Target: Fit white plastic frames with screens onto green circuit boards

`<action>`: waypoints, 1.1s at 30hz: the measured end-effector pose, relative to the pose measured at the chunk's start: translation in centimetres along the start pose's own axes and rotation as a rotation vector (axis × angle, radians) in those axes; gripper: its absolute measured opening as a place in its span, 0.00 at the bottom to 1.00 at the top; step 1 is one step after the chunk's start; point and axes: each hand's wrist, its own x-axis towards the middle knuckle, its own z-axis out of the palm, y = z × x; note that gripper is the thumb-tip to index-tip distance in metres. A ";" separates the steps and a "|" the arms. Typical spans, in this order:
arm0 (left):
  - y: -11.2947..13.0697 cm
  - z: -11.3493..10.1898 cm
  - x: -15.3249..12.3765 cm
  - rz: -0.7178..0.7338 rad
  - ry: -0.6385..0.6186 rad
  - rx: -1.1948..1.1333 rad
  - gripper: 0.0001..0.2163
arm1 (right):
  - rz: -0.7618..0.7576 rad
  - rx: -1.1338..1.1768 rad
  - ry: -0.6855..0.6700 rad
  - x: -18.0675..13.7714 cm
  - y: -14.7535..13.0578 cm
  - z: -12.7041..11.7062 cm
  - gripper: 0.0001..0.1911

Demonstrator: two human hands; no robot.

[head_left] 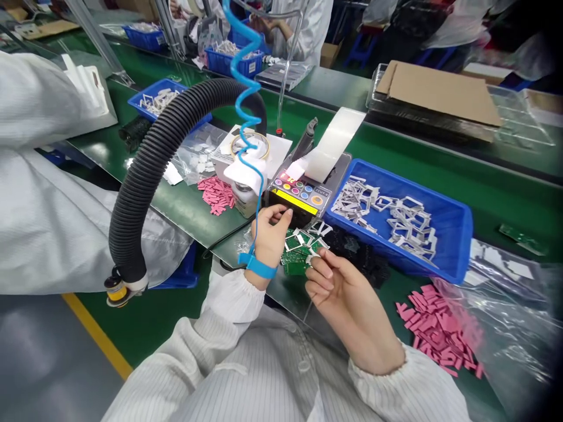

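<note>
Circuit boards [295, 255] lie in a loose green pile on a clear sheet [281, 293] at the near edge of the worktop [484, 205], between both hands and just in front of the label cutter [299, 196]. Right hand [347, 305] is raised over the pile, thumb and forefinger pinched on a small pale frame [313, 257]; the other fingers are loosely curled. Left hand [269, 237] is curled at the cutter's front edge, with a blue wrist strap [257, 266] on; whether it holds anything is hidden, cannot tell. Boards look light, stiff and thin, probably brittle at the corners, so best taken by the edges. The frames look light and thin, likely to bend if squeezed, and their small size suits a fingertip pinch. More frames sit heaped in the blue tray [387, 246] right of the hands, with black foam pieces [356, 252] against its near wall. Pink pads lie in a pile [440, 331] on the right and in another [215, 195] left of the cutter. White label strip [334, 143] rises from the cutter. Black ribbed hose [149, 158] and blue coiled tube [246, 99] arch over the left part of the worktop. A co-worker's white sleeve [48, 205] fills the left side.
</note>
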 end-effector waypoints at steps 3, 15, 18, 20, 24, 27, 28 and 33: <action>0.0 0.4 -0.1 0.002 0.023 -0.012 0.07 | 0.001 -0.014 -0.023 -0.2 -0.2 -0.4 0.10; -0.1 1.2 -0.6 0.011 0.064 0.011 0.03 | -0.016 -0.059 -0.028 -0.5 -0.2 -0.9 0.12; 0.3 1.2 -1.3 0.019 0.032 0.010 0.05 | -0.008 -0.054 -0.039 -0.5 -0.1 -1.0 0.11; 0.8 0.9 -2.0 0.022 -0.002 0.006 0.06 | -0.007 -0.044 -0.045 -0.6 -0.1 -1.2 0.11; 1.6 -1.3 -2.9 0.018 -0.091 0.039 0.06 | -0.020 -0.048 -0.042 -0.7 -0.4 -1.4 0.10; 1.6 -4.4 -2.6 0.013 -0.131 0.130 0.04 | -0.046 -0.066 -0.032 -0.7 -0.4 -1.4 0.10; 1.5 -5.5 -2.3 0.015 -0.133 0.173 0.03 | -0.047 -0.070 -0.029 -0.7 -0.4 -1.3 0.10; 0.2 -9.3 -1.2 0.067 -0.104 0.438 0.04 | -0.014 -0.081 -0.040 -0.4 0.3 -1.2 0.11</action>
